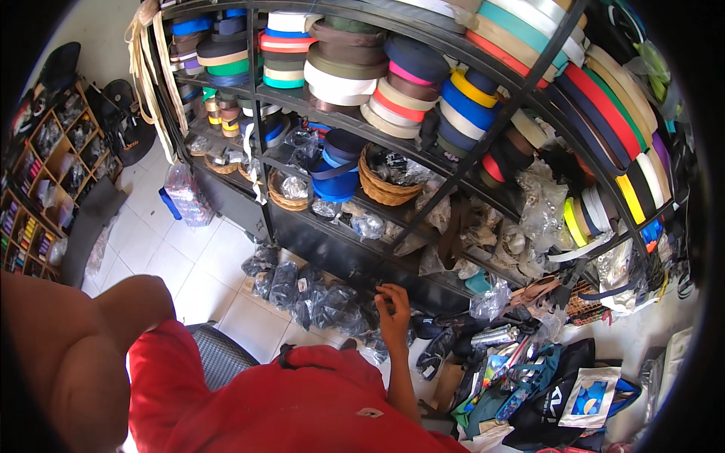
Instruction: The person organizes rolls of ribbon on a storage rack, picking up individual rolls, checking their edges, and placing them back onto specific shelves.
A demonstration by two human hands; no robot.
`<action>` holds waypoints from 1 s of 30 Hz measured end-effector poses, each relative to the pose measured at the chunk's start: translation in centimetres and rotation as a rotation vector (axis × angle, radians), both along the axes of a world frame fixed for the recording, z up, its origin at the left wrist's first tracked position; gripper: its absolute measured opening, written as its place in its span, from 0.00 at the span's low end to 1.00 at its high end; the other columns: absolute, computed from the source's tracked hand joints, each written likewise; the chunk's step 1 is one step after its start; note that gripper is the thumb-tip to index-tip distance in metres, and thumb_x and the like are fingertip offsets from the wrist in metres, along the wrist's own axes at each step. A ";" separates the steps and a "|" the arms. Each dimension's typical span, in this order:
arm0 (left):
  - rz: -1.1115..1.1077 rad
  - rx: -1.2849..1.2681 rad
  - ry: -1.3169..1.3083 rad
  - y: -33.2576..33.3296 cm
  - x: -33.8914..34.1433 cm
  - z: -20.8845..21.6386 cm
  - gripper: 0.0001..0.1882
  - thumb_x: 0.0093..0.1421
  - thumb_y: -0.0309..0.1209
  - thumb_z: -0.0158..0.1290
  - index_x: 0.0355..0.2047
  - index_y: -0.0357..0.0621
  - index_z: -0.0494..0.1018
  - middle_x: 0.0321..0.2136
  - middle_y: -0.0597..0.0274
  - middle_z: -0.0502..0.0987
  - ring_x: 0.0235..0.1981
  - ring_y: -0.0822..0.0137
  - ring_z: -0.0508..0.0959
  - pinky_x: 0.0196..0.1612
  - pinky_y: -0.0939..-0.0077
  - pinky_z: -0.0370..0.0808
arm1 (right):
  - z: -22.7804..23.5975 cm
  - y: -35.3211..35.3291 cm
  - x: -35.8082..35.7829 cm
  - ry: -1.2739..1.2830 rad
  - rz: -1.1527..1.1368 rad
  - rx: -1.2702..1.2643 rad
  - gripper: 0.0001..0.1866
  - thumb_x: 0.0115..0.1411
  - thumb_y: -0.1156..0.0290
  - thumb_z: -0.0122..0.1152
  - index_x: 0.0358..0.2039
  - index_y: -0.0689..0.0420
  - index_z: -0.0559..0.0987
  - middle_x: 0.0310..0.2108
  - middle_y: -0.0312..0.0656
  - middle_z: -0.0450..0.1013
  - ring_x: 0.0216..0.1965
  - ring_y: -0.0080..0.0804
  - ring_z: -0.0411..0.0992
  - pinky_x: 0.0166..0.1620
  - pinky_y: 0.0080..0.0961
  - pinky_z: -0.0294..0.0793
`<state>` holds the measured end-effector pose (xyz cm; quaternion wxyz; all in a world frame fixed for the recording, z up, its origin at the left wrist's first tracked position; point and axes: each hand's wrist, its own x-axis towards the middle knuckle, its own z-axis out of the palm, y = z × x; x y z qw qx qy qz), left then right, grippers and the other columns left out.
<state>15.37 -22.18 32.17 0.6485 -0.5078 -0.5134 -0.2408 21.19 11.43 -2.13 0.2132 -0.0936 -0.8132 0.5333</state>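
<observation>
My right hand (394, 311) is raised in front of my red clothing (287, 404). Its fingers bend loosely toward the thumb, a gap shows between them, and I see nothing held. Beyond it is the dark lower front of a shelf unit, and black plastic-wrapped bundles (328, 306) lie on the floor just to its left. My bent left arm (83, 362) fills the lower left, close and large; the left hand is outside the picture.
A black metal shelf (257, 113) holds many coloured webbing rolls (343, 83), wicker baskets (389, 177) and plastic bags (544, 204). Bags and packages (551, 400) crowd the floor at right. A dark chair (223, 355) stands beside me. A wooden thread rack (45, 170) is at far left.
</observation>
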 end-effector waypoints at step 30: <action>-0.437 -0.207 -1.863 10.5 -9.9 -32.0 0.09 0.60 0.21 0.54 0.40 0.37 0.80 0.34 0.59 0.83 0.36 0.71 0.82 0.37 0.75 0.76 | -1.5 0.3 -4.7 -0.217 0.262 -0.023 0.12 0.61 0.72 0.63 0.46 0.56 0.80 0.48 0.40 0.73 0.43 0.30 0.75 0.45 0.26 0.73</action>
